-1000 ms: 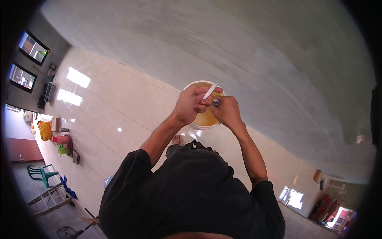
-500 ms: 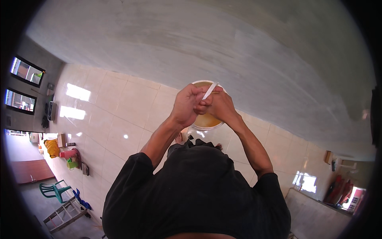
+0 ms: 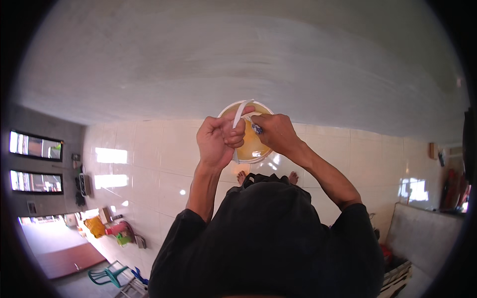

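Note:
Below my hands is a round bucket with a white rim and yellowish liquid inside. My left hand is closed, its curled fingers around a flat white strip that arches from the far rim and looks like the bucket's handle. The left index finger stretches over the bucket's opening. My right hand is closed over the right side of the bucket, gripping a small blue-and-white thing. Most of that thing is hidden in the fist, so its kind cannot be told.
A grey plastered wall rises just beyond the bucket. Glossy tiles cover the floor, and my bare feet stand near the bucket. To the left are a green plastic chair, a ladder and a yellow bag. A low grey wall stands at right.
My view has turned, so the far wall now runs level. Both hands and the bucket sit further left in view. My hands have drawn apart, and the blue-and-white thing now shows at the right hand.

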Demonstrator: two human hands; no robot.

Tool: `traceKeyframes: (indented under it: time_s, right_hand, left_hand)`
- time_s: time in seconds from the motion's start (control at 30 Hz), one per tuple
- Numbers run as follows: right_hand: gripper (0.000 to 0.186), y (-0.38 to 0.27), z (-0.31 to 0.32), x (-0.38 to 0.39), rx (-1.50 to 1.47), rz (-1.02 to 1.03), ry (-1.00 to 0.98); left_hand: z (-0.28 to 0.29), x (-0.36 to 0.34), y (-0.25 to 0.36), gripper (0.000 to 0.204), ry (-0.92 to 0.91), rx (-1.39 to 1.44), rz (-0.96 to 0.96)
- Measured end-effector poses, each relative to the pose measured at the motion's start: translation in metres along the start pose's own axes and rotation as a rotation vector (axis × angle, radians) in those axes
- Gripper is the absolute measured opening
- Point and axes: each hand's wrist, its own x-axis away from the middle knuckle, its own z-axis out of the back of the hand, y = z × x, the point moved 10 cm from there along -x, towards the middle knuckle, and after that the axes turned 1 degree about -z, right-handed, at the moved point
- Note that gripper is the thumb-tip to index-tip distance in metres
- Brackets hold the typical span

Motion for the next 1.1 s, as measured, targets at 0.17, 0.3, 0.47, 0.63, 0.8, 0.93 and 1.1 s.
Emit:
traceKeyframes:
  time_s: [0.17,0.3,0.47,0.63,0.8,0.93,1.1]
  right_hand:
    - [0.015,-0.007,0.025,0.016,-0.052,0.018,0.127]
    - [0.02,0.006,0.023,0.012,-0.168,-0.173,0.037]
    - [0.026,0.015,0.005,0.018,-0.717,-0.46,-0.179]
    - [0.027,0.028,0.005,0.023,-0.699,-0.44,-0.107]
    - [0.027,0.015,0.043,0.025,-0.191,-0.031,0.222]
    - [0.026,-0.003,0.049,0.035,-0.011,0.075,0.202]
    - [0.018,0.004,0.059,0.043,-0.267,-0.156,0.231]
  left_hand:
    - [-0.002,0.003,-0.001,0.08,0.002,-0.017,-0.019]
    - [-0.007,-0.001,0.0,0.081,0.046,-0.091,-0.025]
    - [-0.008,-0.004,-0.002,0.081,0.045,-0.06,-0.025]
    - [-0.009,-0.003,-0.006,0.08,0.017,-0.013,-0.021]
    - [-0.009,-0.004,-0.009,0.079,-0.003,0.002,-0.012]
    - [-0.006,-0.003,-0.013,0.077,-0.01,0.04,0.009]
    - [-0.01,-0.008,-0.013,0.073,-0.036,-0.013,-0.012]
